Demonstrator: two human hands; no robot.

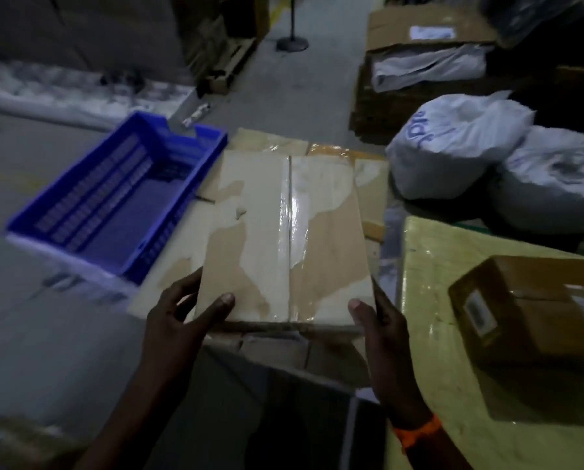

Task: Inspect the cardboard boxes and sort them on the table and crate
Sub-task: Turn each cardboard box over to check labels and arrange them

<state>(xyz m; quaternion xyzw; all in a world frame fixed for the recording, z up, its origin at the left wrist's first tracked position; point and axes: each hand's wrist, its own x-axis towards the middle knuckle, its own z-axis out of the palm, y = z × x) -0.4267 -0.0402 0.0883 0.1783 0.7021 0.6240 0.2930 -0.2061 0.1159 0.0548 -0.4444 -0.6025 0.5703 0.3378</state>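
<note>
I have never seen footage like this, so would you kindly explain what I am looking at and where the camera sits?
There is no machine here. A person wears one wide-angle camera on the head, looking forward and down, so this single picture shows their own two bare hands. The left hand and the right hand hold the near corners of a flat, tape-sealed brown cardboard box, with the thumbs on top; that is the grip. To the left stands a blue slotted plastic crate. To the right is a yellow-covered table with a smaller brown cardboard box bearing a label on it. Farther off lie white sacks. The picture is dim and rather blurred.
</note>
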